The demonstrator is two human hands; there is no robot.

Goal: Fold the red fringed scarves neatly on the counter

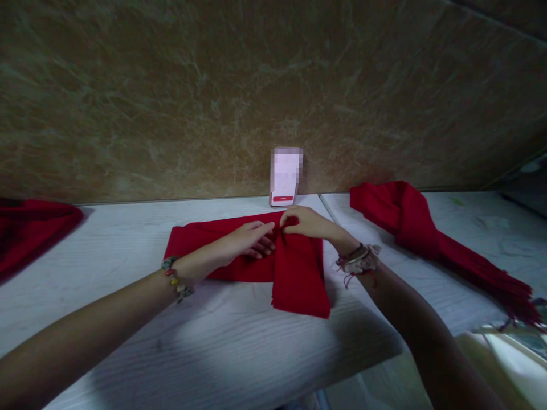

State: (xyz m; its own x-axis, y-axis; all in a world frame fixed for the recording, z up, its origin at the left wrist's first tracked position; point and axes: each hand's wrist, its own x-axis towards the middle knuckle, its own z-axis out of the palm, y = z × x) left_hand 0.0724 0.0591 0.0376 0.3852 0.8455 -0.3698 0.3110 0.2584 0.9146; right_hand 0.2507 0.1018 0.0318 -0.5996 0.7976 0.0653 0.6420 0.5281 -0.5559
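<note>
A red scarf (299,279) lies folded in a long band on the white table, with one end turned down toward me across its right part. My right hand (305,222) pinches the scarf's cloth at the upper fold, thumb and fingers closed on it. Just to the left, my left hand (252,239) rests over the band with its fingers stretched out, their tips close to the folded edge. Beaded bracelets circle the left wrist, and several bands with red strings are on the right one.
A phone (284,176) with a lit screen leans upright against the brown marbled wall (192,102). Another red scarf (414,222) with a fringed end lies at the right. Red cloth (34,233) sits at the left. The white wood-grain table (205,341) ends at a front edge near me.
</note>
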